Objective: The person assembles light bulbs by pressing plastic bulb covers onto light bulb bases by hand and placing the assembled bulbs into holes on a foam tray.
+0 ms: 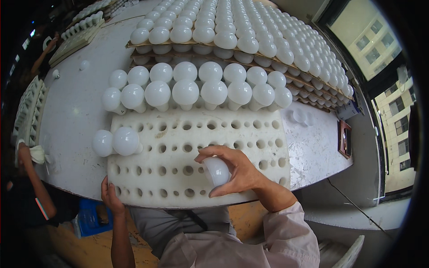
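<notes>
A white foam tray point(174, 158) with rows of large and small round holes lies along the front of the table. My left hand point(112, 196) grips the tray's near left corner, its fingers partly hidden. Above the tray's middle right, my right hand point(241, 172) is closed round a white light bulb point(217, 171); its rounded head shows, but its base is out of sight. Two white bulbs point(126, 141) lean at the tray's left edge. Along its far side stand two rows of white bulbs point(185, 92), heads up.
Behind the tray, stacked layers of bulbs on brown sheets point(223, 40) fill the far side. Translucent domes point(300, 116) and a dark red box point(344, 139) lie at right. Another person's arm point(33, 178) is at left, near a foam tray point(29, 111). A blue stool point(94, 219) stands below.
</notes>
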`<act>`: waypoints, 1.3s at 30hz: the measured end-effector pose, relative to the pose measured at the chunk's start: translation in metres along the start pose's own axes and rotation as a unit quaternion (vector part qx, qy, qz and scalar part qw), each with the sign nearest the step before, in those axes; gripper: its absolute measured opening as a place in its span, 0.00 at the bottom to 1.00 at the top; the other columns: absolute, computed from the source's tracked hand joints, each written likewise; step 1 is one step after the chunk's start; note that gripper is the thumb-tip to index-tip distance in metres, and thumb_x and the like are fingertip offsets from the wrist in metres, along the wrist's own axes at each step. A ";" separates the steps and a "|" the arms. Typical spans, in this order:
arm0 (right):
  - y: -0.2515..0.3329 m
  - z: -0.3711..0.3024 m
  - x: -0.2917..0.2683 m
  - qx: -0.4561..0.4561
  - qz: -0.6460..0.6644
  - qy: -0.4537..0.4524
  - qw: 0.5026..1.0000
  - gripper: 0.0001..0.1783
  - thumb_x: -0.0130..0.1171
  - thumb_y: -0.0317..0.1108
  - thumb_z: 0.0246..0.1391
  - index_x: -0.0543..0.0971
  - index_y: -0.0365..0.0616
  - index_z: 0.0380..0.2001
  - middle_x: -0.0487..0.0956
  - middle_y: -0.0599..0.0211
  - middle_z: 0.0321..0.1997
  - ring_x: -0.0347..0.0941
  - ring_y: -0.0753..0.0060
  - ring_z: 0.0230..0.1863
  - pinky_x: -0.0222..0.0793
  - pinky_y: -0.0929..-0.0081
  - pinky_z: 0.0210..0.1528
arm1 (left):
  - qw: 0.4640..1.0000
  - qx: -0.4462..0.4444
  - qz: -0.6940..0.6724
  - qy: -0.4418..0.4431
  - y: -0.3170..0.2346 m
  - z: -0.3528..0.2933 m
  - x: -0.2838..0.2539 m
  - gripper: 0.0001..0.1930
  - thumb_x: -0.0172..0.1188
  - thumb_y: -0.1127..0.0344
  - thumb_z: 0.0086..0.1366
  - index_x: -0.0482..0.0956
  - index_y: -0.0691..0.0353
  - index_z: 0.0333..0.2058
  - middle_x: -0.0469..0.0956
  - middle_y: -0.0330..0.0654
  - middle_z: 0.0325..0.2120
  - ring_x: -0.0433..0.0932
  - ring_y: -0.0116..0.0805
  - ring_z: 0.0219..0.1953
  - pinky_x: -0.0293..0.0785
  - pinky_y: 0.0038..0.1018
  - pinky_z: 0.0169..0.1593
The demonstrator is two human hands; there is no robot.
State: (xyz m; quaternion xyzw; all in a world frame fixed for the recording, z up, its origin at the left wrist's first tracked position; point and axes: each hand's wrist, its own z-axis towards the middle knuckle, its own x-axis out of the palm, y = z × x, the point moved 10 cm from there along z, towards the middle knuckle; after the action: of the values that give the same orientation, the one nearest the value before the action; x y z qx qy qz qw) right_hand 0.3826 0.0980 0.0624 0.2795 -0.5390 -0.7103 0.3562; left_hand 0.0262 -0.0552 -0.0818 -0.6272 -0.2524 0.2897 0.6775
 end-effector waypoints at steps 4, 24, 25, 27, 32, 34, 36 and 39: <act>0.004 0.006 0.001 -0.001 -0.232 -0.032 0.972 0.49 0.78 0.36 0.29 0.66 0.46 0.59 0.72 0.61 0.55 0.68 0.58 0.56 0.65 0.64 0.58 | 0.997 -0.004 0.077 -0.014 -0.018 -0.004 0.000 0.21 0.47 0.69 0.64 0.66 0.76 0.53 0.73 0.55 0.48 0.73 0.40 0.48 0.68 0.30 0.53; -0.042 0.003 0.008 0.015 0.483 0.067 0.873 0.57 0.72 0.58 0.38 0.55 0.41 0.64 0.66 0.49 0.58 0.74 0.44 0.49 0.84 0.61 0.36 | 0.925 0.234 0.016 0.299 -0.157 -0.105 0.183 0.11 0.60 0.75 0.57 0.77 0.67 0.40 0.80 0.53 0.42 0.82 0.42 0.39 0.76 0.29 0.43; -0.042 0.002 0.008 0.015 0.484 0.068 0.872 0.57 0.72 0.58 0.38 0.55 0.41 0.64 0.66 0.49 0.58 0.74 0.44 0.49 0.84 0.61 0.36 | 0.928 0.232 0.020 0.290 -0.153 -0.103 0.178 0.10 0.60 0.76 0.57 0.77 0.66 0.39 0.80 0.52 0.42 0.82 0.42 0.38 0.76 0.29 0.43; -0.042 0.000 0.009 0.028 0.486 0.075 0.870 0.58 0.73 0.59 0.36 0.55 0.42 0.64 0.66 0.46 0.57 0.75 0.43 0.48 0.84 0.64 0.32 | 0.931 0.230 0.024 0.282 -0.147 -0.100 0.170 0.10 0.61 0.76 0.56 0.78 0.66 0.38 0.80 0.52 0.41 0.82 0.41 0.38 0.76 0.28 0.43; -0.044 0.003 0.015 0.050 0.481 0.083 0.871 0.59 0.72 0.62 0.34 0.58 0.39 0.62 0.69 0.42 0.52 0.77 0.43 0.44 0.84 0.68 0.28 | 0.937 0.217 0.025 0.273 -0.163 -0.096 0.166 0.10 0.61 0.77 0.56 0.78 0.65 0.38 0.80 0.51 0.41 0.82 0.40 0.39 0.77 0.29 0.42; -0.043 0.002 0.021 0.063 0.474 0.101 0.873 0.59 0.72 0.63 0.33 0.59 0.37 0.61 0.71 0.41 0.50 0.77 0.44 0.42 0.84 0.69 0.27 | 0.934 0.245 0.017 0.260 -0.181 -0.091 0.174 0.09 0.61 0.76 0.56 0.78 0.66 0.37 0.80 0.52 0.41 0.82 0.41 0.41 0.77 0.29 0.43; -0.054 -0.002 0.032 0.144 0.426 0.102 0.887 0.59 0.71 0.65 0.33 0.60 0.32 0.59 0.73 0.40 0.47 0.78 0.43 0.42 0.83 0.69 0.27 | 0.931 0.272 0.010 0.244 -0.196 -0.085 0.186 0.08 0.62 0.76 0.57 0.78 0.67 0.36 0.81 0.53 0.40 0.82 0.41 0.42 0.77 0.29 0.44; -0.064 -0.010 0.040 0.200 0.376 0.127 0.896 0.58 0.70 0.64 0.35 0.60 0.29 0.58 0.72 0.39 0.48 0.78 0.42 0.43 0.83 0.70 0.28 | 0.908 0.336 0.056 0.245 -0.209 -0.084 0.215 0.10 0.66 0.74 0.54 0.78 0.65 0.36 0.81 0.51 0.39 0.82 0.43 0.39 0.78 0.30 0.42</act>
State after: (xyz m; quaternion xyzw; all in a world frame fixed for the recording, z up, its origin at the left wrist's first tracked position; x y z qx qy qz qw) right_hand 0.3535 0.0701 -0.0021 0.2090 -0.6845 -0.3592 0.5989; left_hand 0.2530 0.0288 0.1145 -0.4272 0.0691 0.2320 0.8711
